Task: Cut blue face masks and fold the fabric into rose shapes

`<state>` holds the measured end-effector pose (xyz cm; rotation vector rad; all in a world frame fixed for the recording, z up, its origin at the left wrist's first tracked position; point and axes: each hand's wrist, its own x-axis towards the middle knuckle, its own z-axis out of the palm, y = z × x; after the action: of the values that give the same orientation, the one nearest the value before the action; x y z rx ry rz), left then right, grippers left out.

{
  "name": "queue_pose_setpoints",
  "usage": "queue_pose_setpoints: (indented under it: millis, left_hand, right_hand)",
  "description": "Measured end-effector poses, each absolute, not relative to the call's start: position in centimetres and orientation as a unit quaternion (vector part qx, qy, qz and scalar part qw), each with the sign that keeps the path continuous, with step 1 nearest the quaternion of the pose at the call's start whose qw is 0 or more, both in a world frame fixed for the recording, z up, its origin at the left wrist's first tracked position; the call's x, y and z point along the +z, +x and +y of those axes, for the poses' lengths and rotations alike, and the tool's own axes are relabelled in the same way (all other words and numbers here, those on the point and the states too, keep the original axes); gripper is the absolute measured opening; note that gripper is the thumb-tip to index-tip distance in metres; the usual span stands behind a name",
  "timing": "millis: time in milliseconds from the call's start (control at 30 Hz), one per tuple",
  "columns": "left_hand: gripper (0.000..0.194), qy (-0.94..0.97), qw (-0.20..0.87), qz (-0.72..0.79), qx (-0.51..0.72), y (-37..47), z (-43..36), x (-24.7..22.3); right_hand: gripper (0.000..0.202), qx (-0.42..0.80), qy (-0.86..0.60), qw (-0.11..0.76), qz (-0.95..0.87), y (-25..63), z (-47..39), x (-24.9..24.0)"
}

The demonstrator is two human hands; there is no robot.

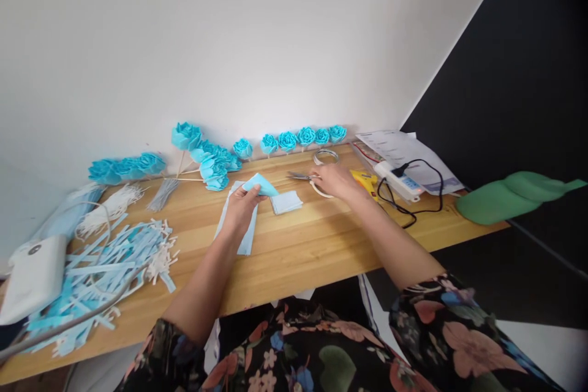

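Note:
My left hand (243, 208) pinches a folded bright blue piece of thin sheet material (263, 184), perhaps fabric or paper. A pale blue strip (248, 239) lies beneath that hand on the table. Just right of it sits a small stack of pale blue cut pieces (287, 203). My right hand (333, 179) is closed around a pair of scissors (299, 176), whose blades point left toward the stack. The handles are partly hidden by my fingers. A roll of tape (326, 156) lies directly behind my right hand.
Blue handmade flowers (287, 141) line the wall. Scrap strips (114, 263) and a white device (34, 278) crowd the left. A yellow glue gun (366, 183), a power strip (399, 182), papers (413, 156) and a green bottle (500, 199) stand right.

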<state>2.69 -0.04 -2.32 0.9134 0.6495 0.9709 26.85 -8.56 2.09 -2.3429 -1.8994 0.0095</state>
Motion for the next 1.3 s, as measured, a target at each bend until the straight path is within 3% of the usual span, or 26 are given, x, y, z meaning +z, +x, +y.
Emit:
queue_pose_setpoints:
  millis: [67,167,400,733,800,867,967,1067,1167,1300]
  left_hand:
    - [0.032,0.400,0.748,0.290,0.443,2.7,0.0,-2.1]
    - [0.034,0.379,0.762,0.283,0.442,2.6,0.1,-2.1]
    - [0.030,0.351,0.779,0.295,0.428,2.3,0.4,-2.0]
    - [0.020,0.311,0.792,0.307,0.427,2.3,0.6,-2.0]
    - [0.017,0.301,0.796,0.304,0.428,2.2,0.7,-2.0]
    - [0.015,0.294,0.800,0.301,0.428,2.2,0.8,-2.0]
    - [0.014,0.287,0.799,0.301,0.435,2.1,1.0,-2.0]
    - [0.013,0.278,0.793,0.312,0.443,2.0,1.2,-1.9]
    - [0.013,0.264,0.793,0.318,0.447,2.0,1.4,-1.9]
    - [0.013,0.249,0.797,0.309,0.455,1.9,1.5,-1.9]
  right_hand:
    - [0.030,0.001,-0.788,-0.006,-0.615,27.5,-9.3,1.8]
    - [0.041,-0.002,-0.794,-0.027,-0.608,27.7,-10.2,0.9]
    - [0.039,-0.035,-0.781,0.005,-0.624,28.0,-10.1,-0.4]
    - [0.044,0.012,-0.753,0.014,-0.658,29.1,-9.0,-0.3]
    - [0.045,0.038,-0.760,0.063,-0.646,29.1,-9.1,0.0]
    - [0.046,0.094,-0.758,0.164,-0.624,28.7,-9.1,0.2]
    - [0.053,0.241,-0.693,0.364,-0.574,27.2,-8.9,0.7]
    - [0.054,0.418,-0.574,0.492,-0.504,25.2,-8.3,1.7]
    - [0.050,0.505,-0.485,0.552,-0.453,23.7,-7.6,2.6]
    - [0.047,0.569,-0.428,0.561,-0.423,22.5,-7.3,2.2]
